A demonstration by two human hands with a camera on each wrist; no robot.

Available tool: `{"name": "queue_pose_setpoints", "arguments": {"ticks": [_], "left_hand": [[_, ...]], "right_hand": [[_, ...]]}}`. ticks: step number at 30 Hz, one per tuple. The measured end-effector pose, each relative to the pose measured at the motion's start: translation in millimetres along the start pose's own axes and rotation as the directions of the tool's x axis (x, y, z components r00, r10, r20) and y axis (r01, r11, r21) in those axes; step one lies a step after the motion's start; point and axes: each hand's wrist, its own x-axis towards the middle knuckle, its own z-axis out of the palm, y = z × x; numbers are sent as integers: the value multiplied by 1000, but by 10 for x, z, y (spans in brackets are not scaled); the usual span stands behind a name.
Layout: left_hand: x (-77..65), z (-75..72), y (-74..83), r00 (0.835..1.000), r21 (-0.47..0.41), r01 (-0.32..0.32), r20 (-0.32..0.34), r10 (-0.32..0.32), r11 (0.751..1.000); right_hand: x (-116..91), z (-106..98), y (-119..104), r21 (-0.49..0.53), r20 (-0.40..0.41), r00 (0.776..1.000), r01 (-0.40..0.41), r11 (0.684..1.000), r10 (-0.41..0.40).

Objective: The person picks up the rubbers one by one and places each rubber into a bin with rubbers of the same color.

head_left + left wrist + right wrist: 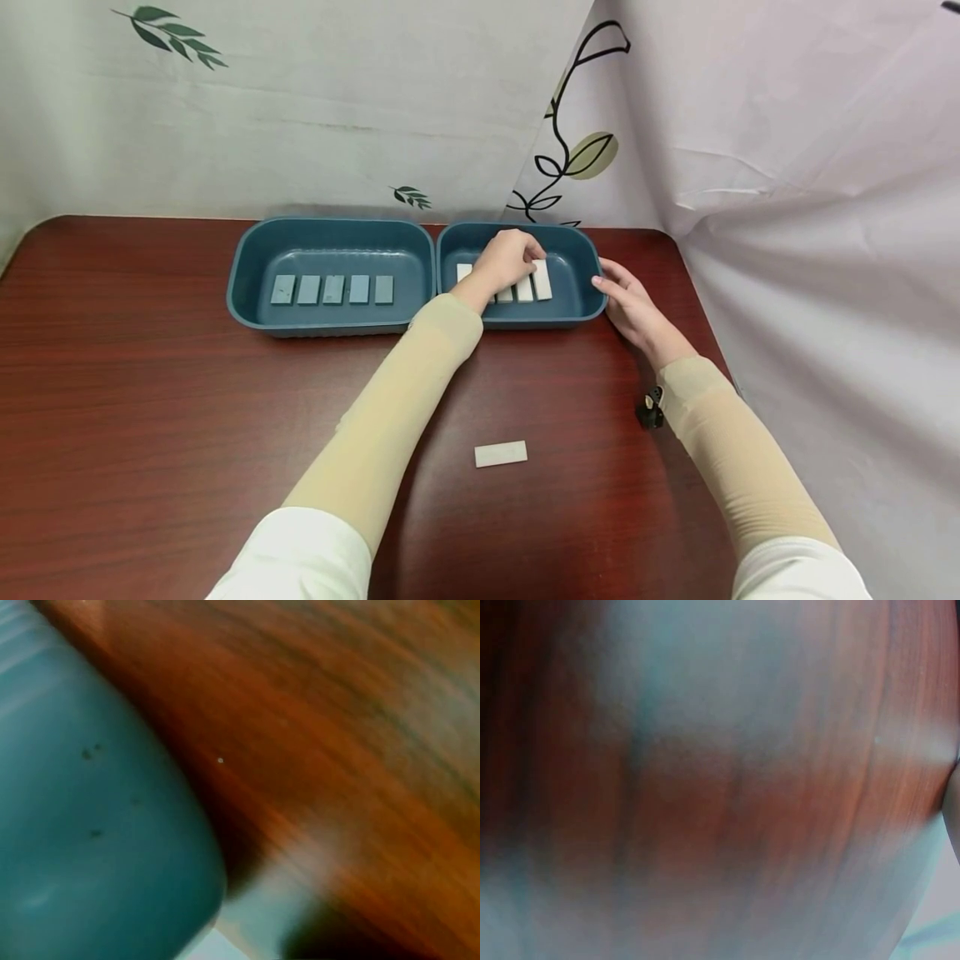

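Note:
My left hand reaches into the right blue plastic bin, fingers bent down. Thumb and fingertips pinch the upper end of a white rectangular block, the rightmost in a row. Other white blocks lie to its left, partly hidden under the hand and wrist. My right hand holds the same bin's right rim, thumb at the edge. One more white block lies flat on the table nearer to me. Blurred in the left wrist view is a bin's outer wall.
Beside the right bin stands the left blue bin, with a row of several blue-grey blocks on its floor. Both stand at the back of the dark red wooden table. A patterned white curtain hangs behind and to the right.

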Motion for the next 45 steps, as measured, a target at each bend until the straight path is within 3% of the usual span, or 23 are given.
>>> {"name": "queue_pose_setpoints", "arguments": {"ticks": [22,31,45], "left_hand": [[20,16,-10,999,53,11,46,-14,999],[13,15,4,998,33,16,59,-18,999],[-7,-3,21,998,43,15,62,-18,999]], "right_hand": [[6,4,-6,22,4,1000,-6,1000,6],[3,-9,-5,48,14,1000,-4,999,3],[16,-14,-9,15,-8,1000,-15,1000,15]]}}
